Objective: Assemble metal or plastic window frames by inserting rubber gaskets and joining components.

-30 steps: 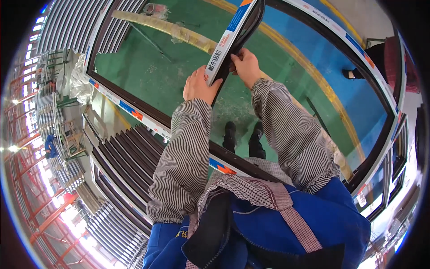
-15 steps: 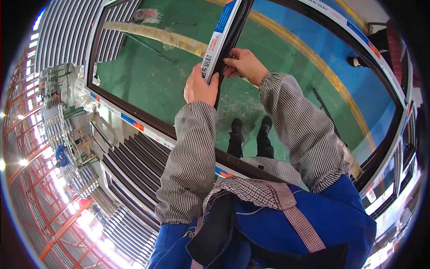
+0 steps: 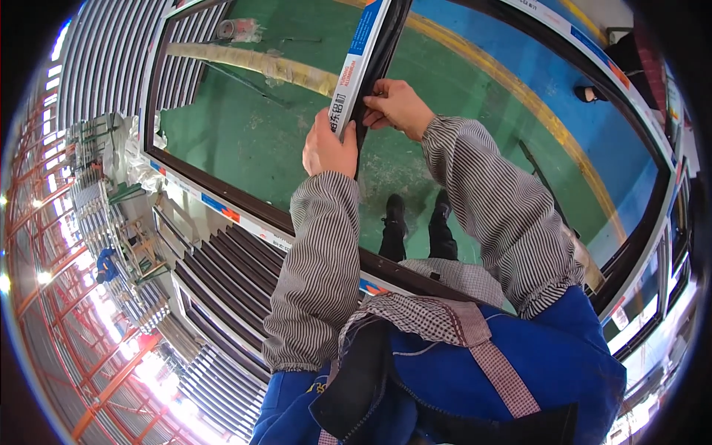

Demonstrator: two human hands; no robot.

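A large window frame (image 3: 256, 210) of dark profiles with white protective film surrounds the space before me. Its middle bar (image 3: 358, 55) runs up and away, white-filmed on the left and dark along the right. My left hand (image 3: 328, 148) is wrapped round this bar, the thumb on its near face and the fingers over the left side. Just to the right and slightly farther along, my right hand (image 3: 399, 108) has its fingertips pinched together against the bar's dark side. Whatever lies between those fingertips is hidden against the black edge.
Through the frame show a green floor (image 3: 245, 141), my dark shoes (image 3: 395, 210) and a wrapped beam (image 3: 252, 62). Stacked dark profiles (image 3: 230, 271) lie at the left, with more profiles (image 3: 111, 52) beyond. Another person's foot (image 3: 589, 94) is at the far right.
Both hands keep their places on the bar, the right one slightly closer to the left hand. The whole view has shifted a little.
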